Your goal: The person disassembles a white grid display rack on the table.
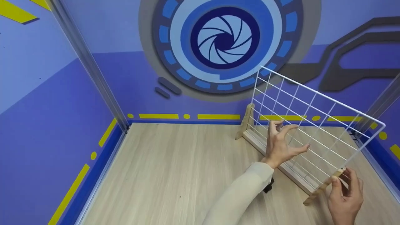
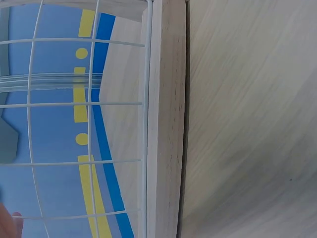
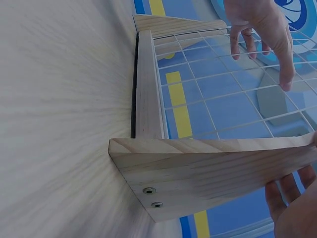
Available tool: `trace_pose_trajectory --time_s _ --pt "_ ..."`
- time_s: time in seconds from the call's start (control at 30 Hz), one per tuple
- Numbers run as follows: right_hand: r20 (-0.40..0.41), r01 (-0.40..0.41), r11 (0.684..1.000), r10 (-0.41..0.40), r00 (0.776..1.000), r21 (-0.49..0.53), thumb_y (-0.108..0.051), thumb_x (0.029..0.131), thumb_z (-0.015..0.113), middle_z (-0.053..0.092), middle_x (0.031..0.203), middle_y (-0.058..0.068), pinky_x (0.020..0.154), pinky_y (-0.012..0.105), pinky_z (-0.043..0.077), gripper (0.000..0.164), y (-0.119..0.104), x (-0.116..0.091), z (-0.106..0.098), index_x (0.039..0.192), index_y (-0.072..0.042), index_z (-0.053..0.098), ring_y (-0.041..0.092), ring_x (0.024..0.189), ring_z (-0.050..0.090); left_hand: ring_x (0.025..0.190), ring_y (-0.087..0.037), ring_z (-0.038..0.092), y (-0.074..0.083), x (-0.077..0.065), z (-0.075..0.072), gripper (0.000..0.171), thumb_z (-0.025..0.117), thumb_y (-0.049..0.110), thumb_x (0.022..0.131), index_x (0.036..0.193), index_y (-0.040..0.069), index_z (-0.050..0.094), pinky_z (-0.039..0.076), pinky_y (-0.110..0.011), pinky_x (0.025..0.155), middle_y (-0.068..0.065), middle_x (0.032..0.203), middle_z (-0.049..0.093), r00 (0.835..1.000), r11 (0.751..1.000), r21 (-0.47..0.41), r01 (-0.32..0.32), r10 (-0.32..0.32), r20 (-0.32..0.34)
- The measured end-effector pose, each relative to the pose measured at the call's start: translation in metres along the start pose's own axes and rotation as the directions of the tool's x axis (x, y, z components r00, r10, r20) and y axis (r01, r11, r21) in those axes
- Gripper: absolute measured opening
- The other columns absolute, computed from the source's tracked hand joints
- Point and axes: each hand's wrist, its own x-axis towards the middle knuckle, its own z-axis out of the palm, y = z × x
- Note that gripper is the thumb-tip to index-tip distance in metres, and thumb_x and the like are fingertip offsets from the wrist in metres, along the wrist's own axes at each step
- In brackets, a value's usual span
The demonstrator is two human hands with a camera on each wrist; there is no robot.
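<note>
A white wire grid panel stands upright in a wooden stand. The stand has a long base bar with a wooden side leg not visible in full there. My left hand is at the near face of the grid, thumb and fingers spread apart; whether the fingertips touch the wires I cannot tell. With thumb and fingers, my right hand grips the top of the near side leg. Two screws show in that leg's outer face.
The far side leg stands near the back wall. A pale wood-grain tabletop lies under the stand. Metal frame posts rise at the corners, with printed blue panels around the table.
</note>
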Motion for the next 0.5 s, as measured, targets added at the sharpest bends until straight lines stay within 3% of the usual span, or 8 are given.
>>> trace_pose_trajectory --time_s 0.5 --pt "-0.012 0.028 0.999 -0.028 1.000 0.019 0.011 0.090 0.062 0.052 0.119 -0.018 0.094 0.013 0.047 0.046 -0.0009 -0.0006 0.0002 0.136 0.007 0.055 0.001 0.112 0.059 0.125 -0.011 0.042 -0.0011 0.0015 0.0028 0.064 0.089 0.056 0.063 0.116 0.024 0.070 0.042 -0.018 0.098 -0.004 0.124 0.045 0.998 0.999 -0.006 -0.036 0.036 -0.042"
